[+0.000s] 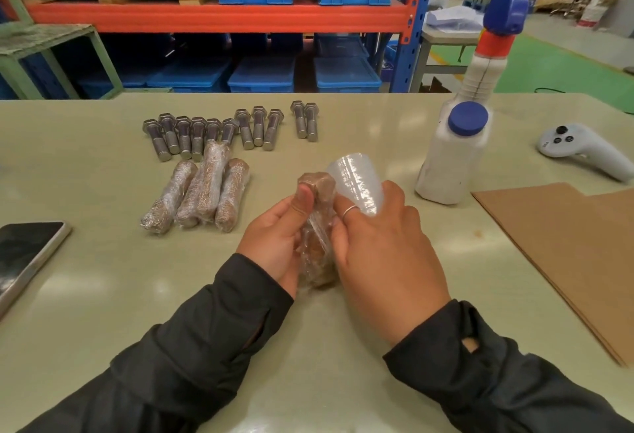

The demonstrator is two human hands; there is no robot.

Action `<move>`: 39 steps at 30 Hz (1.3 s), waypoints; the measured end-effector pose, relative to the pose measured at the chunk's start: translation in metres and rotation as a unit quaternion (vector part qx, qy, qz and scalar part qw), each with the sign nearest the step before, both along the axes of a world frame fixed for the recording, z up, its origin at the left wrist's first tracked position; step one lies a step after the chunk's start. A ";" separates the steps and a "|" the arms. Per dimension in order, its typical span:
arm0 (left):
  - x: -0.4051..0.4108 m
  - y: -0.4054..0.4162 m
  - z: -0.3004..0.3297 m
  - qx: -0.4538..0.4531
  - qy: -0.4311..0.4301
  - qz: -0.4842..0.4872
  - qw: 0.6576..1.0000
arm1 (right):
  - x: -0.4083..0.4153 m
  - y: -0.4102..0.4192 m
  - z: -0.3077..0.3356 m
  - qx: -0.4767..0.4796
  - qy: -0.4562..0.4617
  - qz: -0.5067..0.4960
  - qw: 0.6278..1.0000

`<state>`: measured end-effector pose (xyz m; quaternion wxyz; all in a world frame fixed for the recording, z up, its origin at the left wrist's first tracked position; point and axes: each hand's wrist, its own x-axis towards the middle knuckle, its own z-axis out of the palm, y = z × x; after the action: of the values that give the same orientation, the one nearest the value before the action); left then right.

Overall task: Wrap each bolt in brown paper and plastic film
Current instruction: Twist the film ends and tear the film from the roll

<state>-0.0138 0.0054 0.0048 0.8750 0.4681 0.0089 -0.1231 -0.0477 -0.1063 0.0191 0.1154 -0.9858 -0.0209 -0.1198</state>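
My left hand (278,237) grips a bolt wrapped in brown paper (317,251) at the table's middle, thumb pressed near its head. Clear film stretches over the bolt's lower part. My right hand (380,247) holds a small roll of plastic film (356,180) right beside the bolt, fingers curled round it. Three wrapped bolts (202,192) lie side by side to the left. Behind them, several bare steel bolts (219,131) lie in a row. A stack of brown paper sheets (562,247) lies at the right.
A white spray bottle (456,155) with a blue cap stands right of my hands. A white controller (579,149) lies at the far right. A dark phone (27,254) rests at the left edge. Blue bins fill the racks behind the table.
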 end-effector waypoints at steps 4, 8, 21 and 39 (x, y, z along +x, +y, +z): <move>-0.007 -0.011 0.000 0.038 -0.045 0.045 0.997 | 0.002 0.005 -0.002 -0.029 -0.001 -0.027 0.999; -0.009 -0.014 -0.002 0.058 -0.068 0.070 0.993 | 0.001 0.005 -0.003 -0.017 -0.014 -0.031 0.999; -0.005 -0.004 0.006 -0.002 -0.008 0.064 0.998 | 0.017 -0.026 -0.002 0.338 0.115 0.083 0.930; -0.004 -0.012 0.006 -0.087 0.002 0.004 0.996 | 0.015 -0.007 -0.002 0.006 -0.056 -0.013 0.998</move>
<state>-0.0174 -0.0062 0.0107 0.9128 0.3902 0.0015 -0.1207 -0.0332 -0.1132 0.0167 0.1183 -0.9770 -0.0138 -0.1766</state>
